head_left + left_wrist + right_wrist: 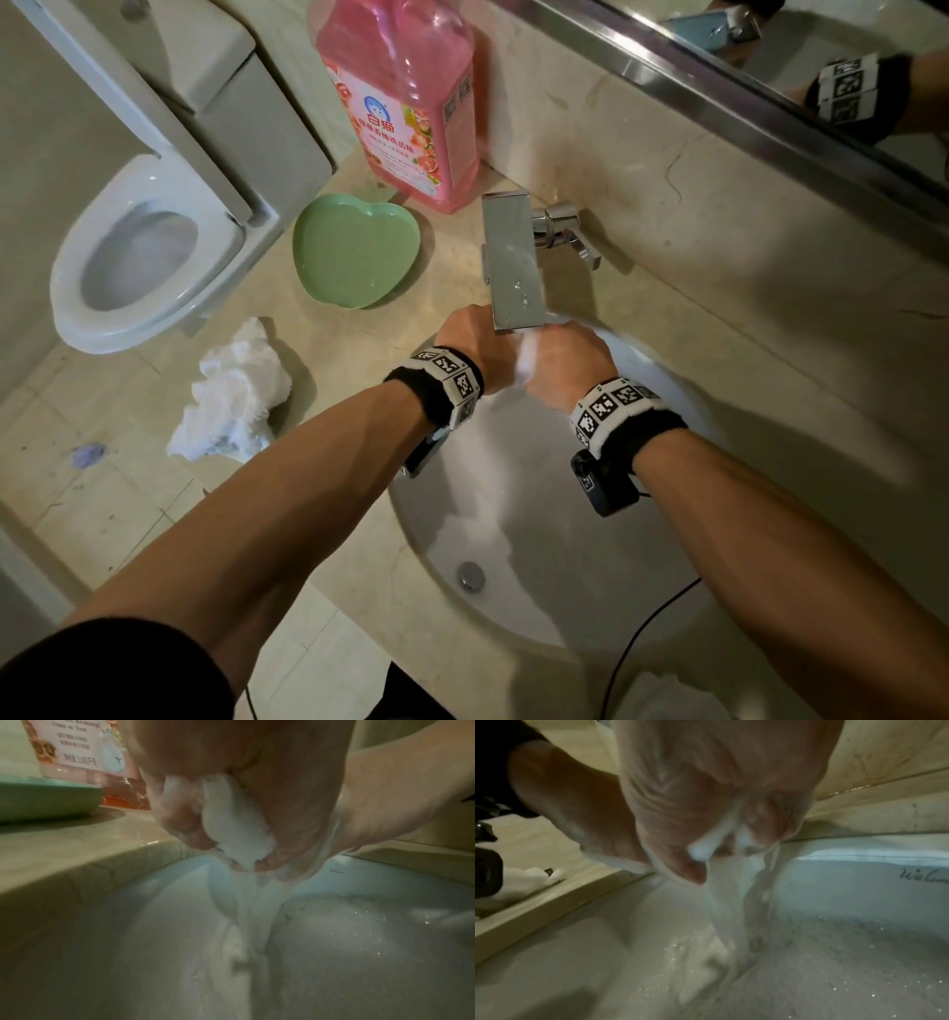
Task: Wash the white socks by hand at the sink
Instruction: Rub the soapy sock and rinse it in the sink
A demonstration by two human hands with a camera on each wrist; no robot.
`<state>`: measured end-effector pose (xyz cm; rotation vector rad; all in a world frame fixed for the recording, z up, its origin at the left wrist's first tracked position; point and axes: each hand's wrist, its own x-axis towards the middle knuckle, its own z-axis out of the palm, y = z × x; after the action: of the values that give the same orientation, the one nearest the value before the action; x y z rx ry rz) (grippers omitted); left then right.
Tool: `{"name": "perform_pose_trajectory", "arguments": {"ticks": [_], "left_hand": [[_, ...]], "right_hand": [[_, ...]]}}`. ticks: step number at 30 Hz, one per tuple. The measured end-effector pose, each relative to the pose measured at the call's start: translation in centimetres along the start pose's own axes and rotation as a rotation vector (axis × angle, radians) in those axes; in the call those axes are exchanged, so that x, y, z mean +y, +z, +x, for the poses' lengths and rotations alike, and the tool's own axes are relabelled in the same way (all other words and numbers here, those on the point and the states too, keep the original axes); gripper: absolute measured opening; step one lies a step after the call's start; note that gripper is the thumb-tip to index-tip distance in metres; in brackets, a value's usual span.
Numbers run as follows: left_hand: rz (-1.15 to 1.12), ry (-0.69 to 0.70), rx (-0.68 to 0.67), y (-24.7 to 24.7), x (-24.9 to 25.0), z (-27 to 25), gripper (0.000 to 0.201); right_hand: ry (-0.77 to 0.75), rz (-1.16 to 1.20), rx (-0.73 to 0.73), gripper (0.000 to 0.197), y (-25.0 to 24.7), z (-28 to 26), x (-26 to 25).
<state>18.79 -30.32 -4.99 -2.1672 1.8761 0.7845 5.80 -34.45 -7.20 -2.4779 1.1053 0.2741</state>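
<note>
Both hands meet just under the spout of the square chrome faucet (513, 262), slightly above the middle of the head frame, over the far end of the round white sink basin (534, 580). In the left wrist view, the left hand (231, 787) has its fingers curled tight round a wet white sock (236, 825), a bunched lump of which shows between fingers and palm at the centre of that frame. In the right wrist view, the right hand (706, 801) is likewise clamped on the white sock, bits of it peeping out between the curled fingers; the two hands touch side by side. Milky, soapy water streams from the fists down into the basin, whose floor is covered with fine foam, and the metal drain plug (471, 574) sits toward the lower middle of the head frame.

Left of centre in the head frame, a crumpled white cloth (239, 395) lies on the beige marble counter (359, 339); whether it is a sock I cannot tell. Above it sits a green heart-shaped dish (357, 252), and at top centre stands a large pink bottle of liquid detergent (405, 97). A white toilet (138, 246) fills the upper left, a mirror (847, 67) with a metal frame the upper right
</note>
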Motion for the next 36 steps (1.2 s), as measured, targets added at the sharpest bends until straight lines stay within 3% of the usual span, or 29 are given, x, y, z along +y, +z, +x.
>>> {"name": "perform_pose_trajectory", "arguments": {"ticks": [2, 4, 5, 9, 13, 15, 20, 25, 28, 29, 32, 36], "left_hand": [[0.077, 0.037, 0.017, 0.1, -0.1, 0.1, 0.008], [0.111, 0.04, 0.0, 0.1, -0.1, -0.1, 0.006], [0.106, 0.046, -0.008, 0.3, -0.2, -0.1, 0.01], [-0.024, 0.004, 0.003, 0.2, -1.0, -0.5, 0.031], [-0.535, -0.008, -0.003, -0.7, -3.4, -1.8, 0.079], [-0.735, -0.031, 0.017, -1.2, -4.5, -2.7, 0.073], [-1.035, -0.024, 0.037, -1.0, -5.5, -4.4, 0.055], [-1.278, -0.146, 0.085, -0.3, -6.4, -4.9, 0.06], [-1.368, -0.202, 0.107, -0.1, -6.7, -4.9, 0.058], [-1.368, -0.214, 0.106, -0.1, -6.6, -4.9, 0.056], [-1.399, -0.191, 0.04, 0.2, -5.9, -4.8, 0.045], [-1.534, -0.149, -0.121, 0.9, -4.0, -4.2, 0.031]], "right_hand": [[0.001, -0.035, 0.007, 0.026, 0.1, 0.0, -0.2], [0.0, -0.049, -0.021, 0.016, 0.0, 0.0, -0.3], [-0.015, -0.051, -0.024, 0.007, -0.1, 0.0, -0.3], [-0.026, 0.017, -0.053, 0.006, -0.2, 0.4, -0.1], [0.098, 0.397, -0.182, 0.059, -0.1, 0.2, 0.9], [0.148, 0.728, -0.19, 0.077, 0.0, -0.6, 0.6], [0.139, 1.097, -0.204, 0.056, 0.2, -1.3, -1.4], [0.132, 1.07, 0.058, 0.023, 0.3, -0.9, -2.4], [0.123, 1.121, 0.057, 0.018, 0.3, -0.8, -2.1], [0.12, 1.173, 0.032, 0.017, 0.2, -0.8, -2.1], [0.159, 1.312, -0.028, 0.04, 0.3, -1.0, -1.8], [0.198, 1.375, -0.022, 0.041, 0.8, -1.7, -0.9]]}}
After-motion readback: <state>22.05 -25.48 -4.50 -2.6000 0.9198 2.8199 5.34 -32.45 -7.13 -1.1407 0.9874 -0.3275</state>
